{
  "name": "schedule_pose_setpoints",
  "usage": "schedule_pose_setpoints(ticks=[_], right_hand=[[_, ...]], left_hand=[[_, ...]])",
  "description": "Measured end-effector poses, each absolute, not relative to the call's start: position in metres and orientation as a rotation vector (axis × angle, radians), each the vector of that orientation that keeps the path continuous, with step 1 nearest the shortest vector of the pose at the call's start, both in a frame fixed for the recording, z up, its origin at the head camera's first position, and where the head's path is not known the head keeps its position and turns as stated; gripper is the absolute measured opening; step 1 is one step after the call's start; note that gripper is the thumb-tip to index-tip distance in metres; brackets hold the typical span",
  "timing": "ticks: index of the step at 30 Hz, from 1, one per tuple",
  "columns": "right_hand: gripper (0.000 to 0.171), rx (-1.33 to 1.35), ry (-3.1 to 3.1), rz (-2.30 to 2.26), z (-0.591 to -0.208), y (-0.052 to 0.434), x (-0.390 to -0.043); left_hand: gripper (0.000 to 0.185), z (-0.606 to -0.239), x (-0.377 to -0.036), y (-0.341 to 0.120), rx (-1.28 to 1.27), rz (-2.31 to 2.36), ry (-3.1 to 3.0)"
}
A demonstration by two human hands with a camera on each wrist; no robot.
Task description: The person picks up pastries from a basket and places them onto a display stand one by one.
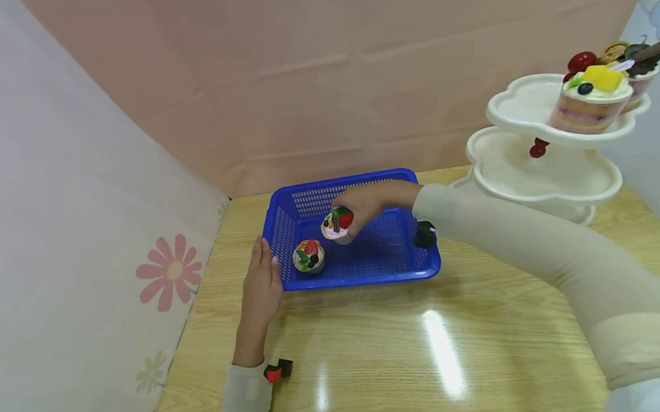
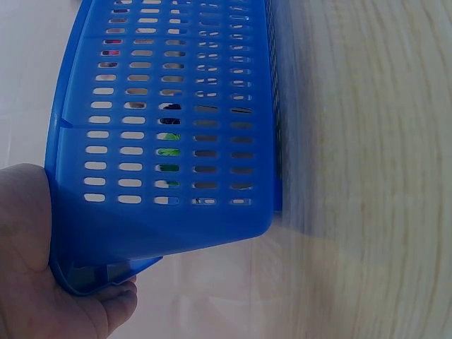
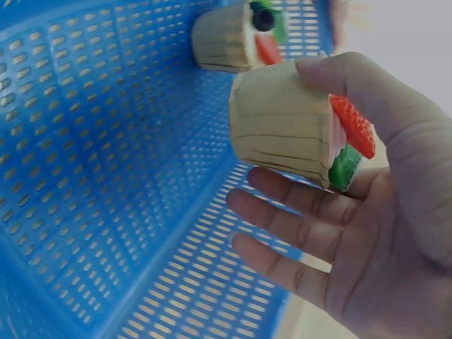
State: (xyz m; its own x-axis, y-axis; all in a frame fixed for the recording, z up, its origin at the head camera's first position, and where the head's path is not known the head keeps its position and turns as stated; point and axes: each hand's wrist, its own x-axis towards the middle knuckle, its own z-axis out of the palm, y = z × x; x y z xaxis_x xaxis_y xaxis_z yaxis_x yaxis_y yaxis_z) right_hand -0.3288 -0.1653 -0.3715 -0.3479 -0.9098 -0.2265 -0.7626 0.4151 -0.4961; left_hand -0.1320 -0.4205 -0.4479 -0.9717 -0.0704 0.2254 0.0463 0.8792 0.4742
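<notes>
A: Right hand (image 1: 363, 207) pose?

B: Arm reaches from the right over the blue basket (image 1: 390, 255); the grip is closed on a cupcake (image 1: 337, 224), held above the basket floor, far-left part.

A: Left hand (image 1: 261, 283)?

B: Fingers straight, flat on the table (image 1: 425, 349), pressed against the basket's left wall.

A: Diff. betw. views?

B: Right wrist cam shows thumb and fingers round the paper cup (image 3: 282, 131); head cam hides that. A second cupcake (image 1: 309, 256) sits near-left in the basket.

A: Hard to see?

B: In the left wrist cam the cupcakes are only colour spots behind the holes.
</notes>
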Motion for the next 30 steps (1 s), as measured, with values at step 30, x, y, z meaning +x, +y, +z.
schedule_pose_setpoints(ticks=[30], right_hand=[[0.055,-1.136,2.541,-0.856,-0.312,-0.043,-0.268]], left_hand=[[0.058,-0.445,-0.131,-0.421,0.015,-0.734,-2.805]])
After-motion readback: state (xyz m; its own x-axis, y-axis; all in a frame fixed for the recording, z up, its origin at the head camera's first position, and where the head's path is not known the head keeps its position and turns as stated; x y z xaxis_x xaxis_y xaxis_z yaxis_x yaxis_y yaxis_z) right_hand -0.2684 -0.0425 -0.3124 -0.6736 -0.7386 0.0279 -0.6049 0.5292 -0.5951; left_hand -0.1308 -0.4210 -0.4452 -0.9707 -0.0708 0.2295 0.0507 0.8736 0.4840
